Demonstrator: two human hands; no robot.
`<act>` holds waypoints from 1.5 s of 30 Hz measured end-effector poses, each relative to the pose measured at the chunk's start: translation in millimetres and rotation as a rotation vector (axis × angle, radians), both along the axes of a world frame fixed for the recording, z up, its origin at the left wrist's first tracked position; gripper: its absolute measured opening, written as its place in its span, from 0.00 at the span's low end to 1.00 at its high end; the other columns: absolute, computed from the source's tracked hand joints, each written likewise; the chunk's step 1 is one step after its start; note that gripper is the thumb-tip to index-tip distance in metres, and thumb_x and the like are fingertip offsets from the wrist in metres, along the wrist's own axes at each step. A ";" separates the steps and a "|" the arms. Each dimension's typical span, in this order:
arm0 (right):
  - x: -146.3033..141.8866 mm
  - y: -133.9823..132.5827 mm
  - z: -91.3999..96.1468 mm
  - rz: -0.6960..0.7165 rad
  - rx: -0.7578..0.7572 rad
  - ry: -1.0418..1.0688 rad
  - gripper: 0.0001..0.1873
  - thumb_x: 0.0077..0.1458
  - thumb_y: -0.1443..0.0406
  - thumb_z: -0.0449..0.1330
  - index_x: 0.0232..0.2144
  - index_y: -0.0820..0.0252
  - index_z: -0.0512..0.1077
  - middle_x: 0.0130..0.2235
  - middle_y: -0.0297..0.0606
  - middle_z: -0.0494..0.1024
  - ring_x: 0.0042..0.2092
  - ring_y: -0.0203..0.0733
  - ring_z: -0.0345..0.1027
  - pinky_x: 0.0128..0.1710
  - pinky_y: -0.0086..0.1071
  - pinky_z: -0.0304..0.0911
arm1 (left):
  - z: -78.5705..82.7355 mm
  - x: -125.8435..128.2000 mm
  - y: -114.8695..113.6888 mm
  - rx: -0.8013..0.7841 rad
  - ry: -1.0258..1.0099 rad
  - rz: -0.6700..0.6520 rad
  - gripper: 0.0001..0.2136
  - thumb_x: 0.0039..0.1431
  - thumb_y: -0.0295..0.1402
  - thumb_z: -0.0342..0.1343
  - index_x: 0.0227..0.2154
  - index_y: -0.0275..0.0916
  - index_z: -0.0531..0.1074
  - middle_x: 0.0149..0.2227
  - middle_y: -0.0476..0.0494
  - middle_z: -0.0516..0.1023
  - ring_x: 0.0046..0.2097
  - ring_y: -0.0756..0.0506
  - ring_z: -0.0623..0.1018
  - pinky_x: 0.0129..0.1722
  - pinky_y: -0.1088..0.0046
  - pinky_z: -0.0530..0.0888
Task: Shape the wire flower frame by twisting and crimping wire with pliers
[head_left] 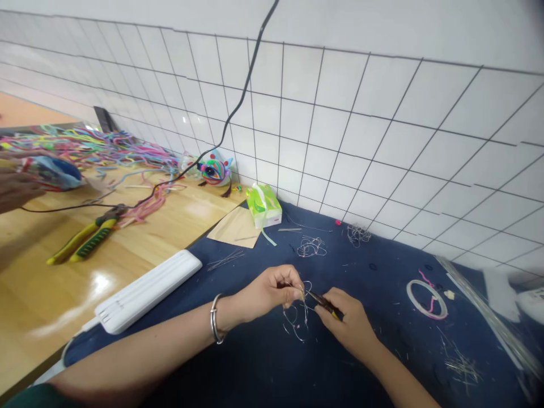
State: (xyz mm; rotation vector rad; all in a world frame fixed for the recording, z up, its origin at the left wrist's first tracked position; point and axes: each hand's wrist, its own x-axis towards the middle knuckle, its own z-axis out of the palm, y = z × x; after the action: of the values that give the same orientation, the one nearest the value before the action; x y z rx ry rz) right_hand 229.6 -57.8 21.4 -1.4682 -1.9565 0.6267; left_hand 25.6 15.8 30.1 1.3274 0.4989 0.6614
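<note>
Over the dark blue mat, my left hand (278,289) pinches a bent piece of thin silvery wire (302,326), whose loops hang below the fingers. My right hand (346,320) is closed around a pair of pliers (322,302) with dark jaws and a bit of yellow on the handle. The jaw tips point left and meet the wire beside my left fingertips; whether they grip it I cannot tell. Behind the hands lies a tangle of wire loops (311,247).
A green tissue pack (263,205), brown paper (235,226) and white power strip (148,290) lie left. Right are a tape ring (408,292) and wire scraps (463,365). Yellow-green pliers (91,238) rest on the wooden table. Another person's hand (17,184) is far left. A black cable (242,96) hangs down.
</note>
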 end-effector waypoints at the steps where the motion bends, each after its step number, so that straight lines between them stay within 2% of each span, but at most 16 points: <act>1: 0.1 0.0 -0.2 0.009 0.017 -0.011 0.08 0.54 0.64 0.53 0.24 0.59 0.65 0.25 0.30 0.61 0.27 0.32 0.56 0.27 0.26 0.52 | -0.4 -0.1 0.4 -0.005 0.001 -0.013 0.07 0.53 0.32 0.57 0.28 0.33 0.65 0.25 0.50 0.68 0.23 0.56 0.65 0.24 0.79 0.62; 8: 1.8 0.9 -5.4 0.034 0.221 -0.117 0.05 0.55 0.66 0.52 0.28 0.60 0.67 0.26 0.33 0.63 0.29 0.34 0.57 0.29 0.28 0.54 | -1.8 0.0 1.5 -0.018 0.015 -0.045 0.07 0.53 0.31 0.56 0.29 0.34 0.65 0.22 0.53 0.65 0.22 0.56 0.64 0.24 0.79 0.61; 15: -1.5 -1.9 -6.4 -0.042 0.254 -0.195 0.05 0.54 0.68 0.51 0.28 0.60 0.66 0.26 0.34 0.63 0.30 0.36 0.57 0.31 0.29 0.54 | -1.8 1.7 -0.7 -0.035 0.002 -0.018 0.06 0.53 0.30 0.56 0.28 0.34 0.64 0.20 0.54 0.65 0.21 0.56 0.63 0.24 0.79 0.60; 26: -1.7 -1.1 -5.8 -0.049 0.093 -0.130 0.07 0.55 0.65 0.51 0.26 0.59 0.64 0.26 0.32 0.61 0.30 0.35 0.56 0.30 0.28 0.53 | 1.0 -0.1 0.7 0.043 0.066 0.013 0.06 0.54 0.31 0.55 0.29 0.34 0.65 0.23 0.52 0.66 0.24 0.55 0.65 0.25 0.78 0.63; 31: -6.8 -1.8 3.0 -0.076 -0.100 -0.010 0.14 0.55 0.61 0.52 0.20 0.59 0.59 0.23 0.28 0.57 0.26 0.32 0.54 0.26 0.25 0.51 | 0.2 -1.9 2.6 0.119 0.028 -0.027 0.06 0.55 0.31 0.55 0.30 0.33 0.66 0.27 0.48 0.69 0.28 0.54 0.67 0.30 0.76 0.65; 35: -11.1 -3.0 6.7 -0.039 -0.225 0.061 0.13 0.56 0.60 0.52 0.22 0.59 0.61 0.23 0.28 0.58 0.27 0.31 0.55 0.26 0.24 0.52 | -0.1 -3.5 4.3 0.138 0.053 -0.029 0.05 0.54 0.30 0.55 0.30 0.32 0.66 0.27 0.48 0.69 0.28 0.54 0.68 0.29 0.77 0.66; 37: -11.7 -3.3 5.5 -0.046 -0.171 0.012 0.13 0.56 0.61 0.52 0.21 0.59 0.61 0.24 0.29 0.59 0.27 0.32 0.56 0.26 0.25 0.53 | 0.7 -4.7 5.5 0.178 0.073 -0.025 0.05 0.54 0.30 0.55 0.30 0.32 0.67 0.28 0.47 0.69 0.28 0.54 0.68 0.29 0.76 0.66; 39: -10.7 -3.4 2.8 -0.068 -0.015 -0.092 0.11 0.55 0.63 0.52 0.22 0.60 0.62 0.24 0.30 0.61 0.28 0.33 0.57 0.28 0.27 0.54 | 1.5 -6.0 6.9 0.245 0.091 -0.020 0.05 0.54 0.30 0.54 0.30 0.32 0.67 0.29 0.46 0.70 0.29 0.53 0.69 0.30 0.76 0.67; 42: -6.9 -3.5 -1.1 -0.091 0.279 -0.288 0.05 0.54 0.67 0.52 0.28 0.61 0.67 0.27 0.35 0.65 0.31 0.37 0.58 0.33 0.32 0.56 | 1.7 -7.7 8.9 0.338 0.120 -0.011 0.04 0.55 0.30 0.54 0.29 0.32 0.69 0.31 0.44 0.71 0.31 0.52 0.70 0.32 0.74 0.68; 45: -3.2 -5.4 -1.3 -0.089 0.442 -0.462 0.06 0.53 0.69 0.52 0.33 0.62 0.68 0.29 0.38 0.67 0.33 0.39 0.59 0.36 0.36 0.57 | 1.3 -8.2 9.4 0.372 0.132 -0.004 0.04 0.55 0.29 0.54 0.29 0.33 0.69 0.32 0.43 0.72 0.32 0.51 0.71 0.32 0.74 0.69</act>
State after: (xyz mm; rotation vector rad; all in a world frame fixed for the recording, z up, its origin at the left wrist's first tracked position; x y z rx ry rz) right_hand 226.4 -63.2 20.1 -1.4844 -2.1671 -0.2039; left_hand 17.5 25.2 31.4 1.7309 0.4939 0.6877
